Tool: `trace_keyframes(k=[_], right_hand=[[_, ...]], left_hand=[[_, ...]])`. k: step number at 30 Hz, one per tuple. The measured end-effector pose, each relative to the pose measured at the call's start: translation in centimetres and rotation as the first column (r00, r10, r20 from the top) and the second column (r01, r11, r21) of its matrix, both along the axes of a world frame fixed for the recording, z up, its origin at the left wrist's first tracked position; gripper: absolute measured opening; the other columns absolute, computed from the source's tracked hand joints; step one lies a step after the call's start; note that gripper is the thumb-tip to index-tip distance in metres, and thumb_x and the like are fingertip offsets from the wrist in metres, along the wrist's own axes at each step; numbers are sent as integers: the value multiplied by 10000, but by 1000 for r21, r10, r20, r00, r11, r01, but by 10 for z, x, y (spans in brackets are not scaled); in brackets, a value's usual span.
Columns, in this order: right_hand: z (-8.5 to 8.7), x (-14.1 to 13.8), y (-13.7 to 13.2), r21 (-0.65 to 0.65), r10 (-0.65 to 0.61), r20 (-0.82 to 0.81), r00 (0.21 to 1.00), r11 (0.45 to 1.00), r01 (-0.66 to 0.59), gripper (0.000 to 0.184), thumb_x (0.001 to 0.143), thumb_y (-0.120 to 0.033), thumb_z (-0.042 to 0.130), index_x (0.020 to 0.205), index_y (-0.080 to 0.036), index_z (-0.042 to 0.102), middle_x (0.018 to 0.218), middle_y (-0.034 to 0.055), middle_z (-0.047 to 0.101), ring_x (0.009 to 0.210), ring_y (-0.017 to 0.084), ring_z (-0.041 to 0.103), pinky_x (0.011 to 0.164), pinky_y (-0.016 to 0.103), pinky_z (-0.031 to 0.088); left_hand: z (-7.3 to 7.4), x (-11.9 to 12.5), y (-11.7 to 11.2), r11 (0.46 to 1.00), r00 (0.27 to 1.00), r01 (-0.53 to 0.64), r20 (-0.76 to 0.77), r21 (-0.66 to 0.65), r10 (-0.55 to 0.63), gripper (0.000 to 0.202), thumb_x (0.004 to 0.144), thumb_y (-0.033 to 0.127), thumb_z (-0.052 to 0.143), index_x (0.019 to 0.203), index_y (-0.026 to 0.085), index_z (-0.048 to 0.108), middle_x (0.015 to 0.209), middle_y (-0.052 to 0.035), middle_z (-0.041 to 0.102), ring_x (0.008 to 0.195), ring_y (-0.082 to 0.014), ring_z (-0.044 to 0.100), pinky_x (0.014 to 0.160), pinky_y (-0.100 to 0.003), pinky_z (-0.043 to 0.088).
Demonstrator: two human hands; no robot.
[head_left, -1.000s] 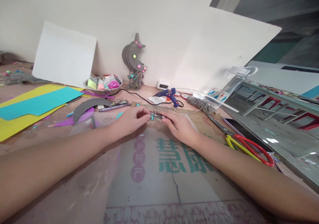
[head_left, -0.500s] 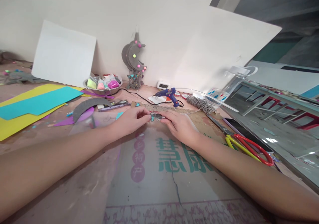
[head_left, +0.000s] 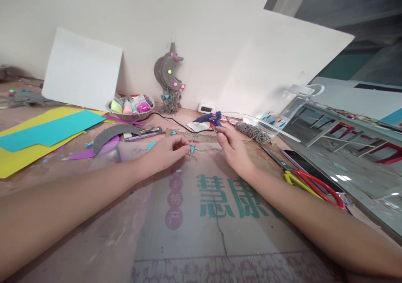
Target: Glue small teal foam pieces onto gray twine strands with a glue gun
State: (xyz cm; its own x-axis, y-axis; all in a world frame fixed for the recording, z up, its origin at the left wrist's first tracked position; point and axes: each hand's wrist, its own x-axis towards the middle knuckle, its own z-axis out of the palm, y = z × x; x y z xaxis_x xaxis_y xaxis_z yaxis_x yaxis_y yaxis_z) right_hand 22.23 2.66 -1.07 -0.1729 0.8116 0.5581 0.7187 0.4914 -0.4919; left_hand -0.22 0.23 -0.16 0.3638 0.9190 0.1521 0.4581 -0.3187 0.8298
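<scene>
My left hand (head_left: 166,150) rests on the cardboard sheet (head_left: 201,216), its fingers pinched on a small teal piece (head_left: 191,149) with a thin grey string running off to the right. My right hand (head_left: 231,147) is lifted a little, farther back and to the right. Its fingers are pinched on something small that I cannot make out, just in front of the blue glue gun (head_left: 211,119). A strip of burlap (head_left: 201,136) lies between the hands and the glue gun.
A bundle of grey twine (head_left: 253,131) lies right of the glue gun. Scissors with red and yellow handles (head_left: 309,184) and a phone (head_left: 306,166) sit at the right. A bowl of coloured clay (head_left: 129,107), a grey moon ornament (head_left: 169,79), teal and yellow sheets (head_left: 40,134) stand at left.
My right hand has left the teal piece and moved back and to the right, towards the glue gun. My left hand has stayed on the piece.
</scene>
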Motion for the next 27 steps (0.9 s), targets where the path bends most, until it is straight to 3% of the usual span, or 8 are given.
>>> trace_keyframes(k=[3,7,11,16,19,23,27], right_hand=[[-2,6,6,-12,-8,73,997,1000,9,360,884,-348,421,1182,-167,509,977,80,623,831,189,575,747,327,461],[-7,8,9,-35,60,261,963,998,-53,346,860,-261,459,1199,-216,507,1093,78,591,942,199,556,835,353,437],[-10,7,9,-23,81,349,934,997,-78,294,864,-260,463,1139,-209,552,1120,82,566,1032,198,514,915,376,396],[-7,8,8,49,59,318,946,996,-79,259,873,-300,452,1071,-198,584,1088,85,548,1017,202,503,914,395,388],[0,7,5,139,40,259,965,987,-78,214,878,-305,443,934,-188,614,957,78,559,942,204,507,853,377,408],[9,4,-5,215,66,264,962,969,-126,276,891,-320,420,701,-185,567,743,52,533,790,189,501,759,341,412],[8,3,-7,206,91,283,955,966,-154,240,896,-259,395,741,-183,561,768,56,561,800,187,515,779,337,408]], left_hand=[[5,-1,-4,993,999,-42,-4,109,42,197,800,345,455,802,180,562,749,7,602,675,-133,535,600,-241,398],[20,-5,-3,976,999,-35,-20,215,40,219,810,362,447,792,182,571,706,18,574,651,-121,517,582,-229,384],[46,-12,0,988,979,118,-176,96,-100,234,779,381,485,732,178,591,654,17,576,597,-111,523,543,-214,386],[71,-23,-3,990,967,138,-216,0,-134,292,754,440,506,806,182,631,684,-1,599,585,-118,530,454,-189,367],[73,-28,-1,991,969,134,-204,-27,-136,295,753,433,514,893,205,638,729,3,618,581,-115,530,464,-192,377],[73,-31,2,991,955,133,-268,6,-127,224,768,384,499,763,190,611,632,19,578,522,-104,501,442,-188,340],[76,-31,-3,987,928,150,-352,57,-121,225,793,367,454,692,187,544,607,21,533,515,-109,489,447,-195,326]])
